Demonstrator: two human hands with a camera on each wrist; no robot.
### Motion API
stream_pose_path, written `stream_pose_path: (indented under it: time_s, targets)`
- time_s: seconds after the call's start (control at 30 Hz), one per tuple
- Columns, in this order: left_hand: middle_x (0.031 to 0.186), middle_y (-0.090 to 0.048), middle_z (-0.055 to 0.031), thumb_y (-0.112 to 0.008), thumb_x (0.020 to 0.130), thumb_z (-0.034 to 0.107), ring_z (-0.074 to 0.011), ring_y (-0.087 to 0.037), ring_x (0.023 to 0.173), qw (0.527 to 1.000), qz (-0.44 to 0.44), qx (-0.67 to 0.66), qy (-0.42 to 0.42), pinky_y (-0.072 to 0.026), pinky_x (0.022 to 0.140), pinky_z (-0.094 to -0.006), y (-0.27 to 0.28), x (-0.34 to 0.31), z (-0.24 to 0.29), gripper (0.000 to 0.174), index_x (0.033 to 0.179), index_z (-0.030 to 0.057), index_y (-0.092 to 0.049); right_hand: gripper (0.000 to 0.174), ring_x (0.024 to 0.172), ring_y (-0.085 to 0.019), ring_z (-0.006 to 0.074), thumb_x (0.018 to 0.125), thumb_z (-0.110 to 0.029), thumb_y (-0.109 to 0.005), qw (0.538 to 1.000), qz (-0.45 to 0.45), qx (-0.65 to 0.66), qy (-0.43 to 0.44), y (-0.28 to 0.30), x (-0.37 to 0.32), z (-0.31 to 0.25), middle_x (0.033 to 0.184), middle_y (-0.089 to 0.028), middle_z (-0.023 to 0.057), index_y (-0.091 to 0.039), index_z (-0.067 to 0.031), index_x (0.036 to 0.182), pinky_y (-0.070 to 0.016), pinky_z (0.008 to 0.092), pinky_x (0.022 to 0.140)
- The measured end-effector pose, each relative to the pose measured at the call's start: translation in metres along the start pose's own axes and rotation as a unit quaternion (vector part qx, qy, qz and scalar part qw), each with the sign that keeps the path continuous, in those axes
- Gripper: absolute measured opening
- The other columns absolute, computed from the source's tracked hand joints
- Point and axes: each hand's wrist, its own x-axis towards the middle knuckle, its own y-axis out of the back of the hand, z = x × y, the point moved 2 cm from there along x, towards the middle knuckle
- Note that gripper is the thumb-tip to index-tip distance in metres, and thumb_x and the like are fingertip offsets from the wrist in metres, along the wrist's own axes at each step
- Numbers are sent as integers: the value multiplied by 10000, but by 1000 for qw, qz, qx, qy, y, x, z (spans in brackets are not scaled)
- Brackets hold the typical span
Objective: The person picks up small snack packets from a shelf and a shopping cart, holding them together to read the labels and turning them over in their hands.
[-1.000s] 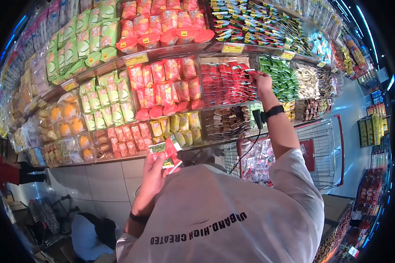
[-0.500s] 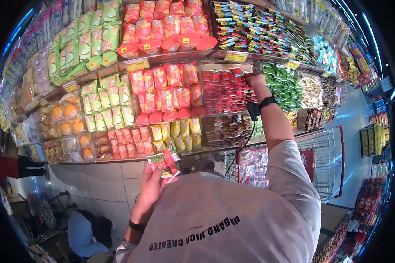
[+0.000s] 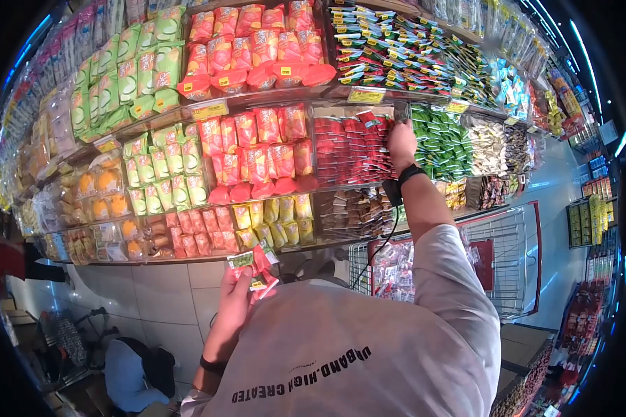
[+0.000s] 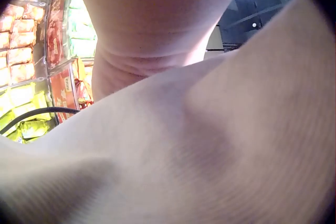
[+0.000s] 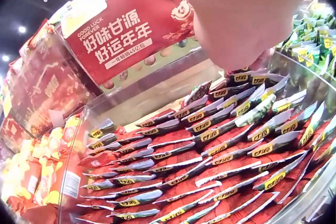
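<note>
In the head view, the left hand (image 3: pixel 235 292) holds small red, white and green packets (image 3: pixel 261 267) in front of the shirt, thumb on top. The right hand (image 3: pixel 401 142) is at the right rear of a clear bin of red packets (image 3: pixel 348 149), beside the divider to green packets (image 3: pixel 439 135). In the right wrist view, the right hand (image 5: pixel 241 19) reaches down to the back rows of upright red packets (image 5: pixel 226 153); its fingertips are mostly hidden, and whatever they touch cannot be made out. Skin and pale cloth (image 4: pixel 157 129) fill the left wrist view.
Tiered bins of pink (image 3: pixel 257 149) and light-green packages (image 3: pixel 163 167) stand left of the red bin. Below right is a shopping cart (image 3: pixel 504 260) with packets inside. A red sign (image 5: pixel 131 29) stands behind the bin. A cable (image 3: pixel 379 247) hangs from the right wrist.
The right hand has moved down from above the bin's right rear corner, and the packet it pinched a second ago is no longer seen in its fingers. The left hand keeps its packets, lowered slightly.
</note>
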Motion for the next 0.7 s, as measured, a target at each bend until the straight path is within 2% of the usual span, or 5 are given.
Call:
stream_pose_path:
  time_s: [0.1,0.2,0.27,0.53,0.7]
  targets:
    - [1139,-636,-116,-434,1040,196,-220,-682,943,1000,-2,-2,-1,-616,748,-389,2,2,-3,290,1289,52,-472,296,890,-686,376,962,-192,-457,999,38,21,29,-1,2,4,1198,-593,159,-708,-37,938,-564,478,753]
    - [1150,-631,-110,-432,1040,189,-214,-678,943,1000,-12,2,7,-616,749,-392,-1,2,-1,289,1289,47,-472,307,918,-682,374,961,-219,-458,1000,-8,1,16,0,8,7,1210,-611,137,-712,-46,956,-563,472,765]
    - [1148,-631,-108,-431,1040,187,-211,-677,941,1000,-11,0,7,-617,747,-391,-4,2,0,287,1287,47,-474,328,961,-661,393,941,-344,-513,998,-51,-5,-41,-6,19,11,1182,-645,158,-689,-75,1004,-539,503,804]
    - [1146,-623,-99,-432,1041,178,-203,-674,944,1000,-23,6,14,-620,752,-392,-8,4,-3,282,1295,60,-467,313,1065,-645,360,913,-254,-513,992,-125,-13,15,10,21,4,1254,-624,135,-704,-57,1064,-537,458,881]
    - [1156,-606,-115,-426,1039,166,-212,-659,983,998,-52,-3,21,-602,801,-394,-14,6,1,288,1301,49,-447,258,959,-675,359,887,-180,-542,977,-10,211,-27,43,-12,6,1028,-688,216,-705,-77,1059,-536,459,807]
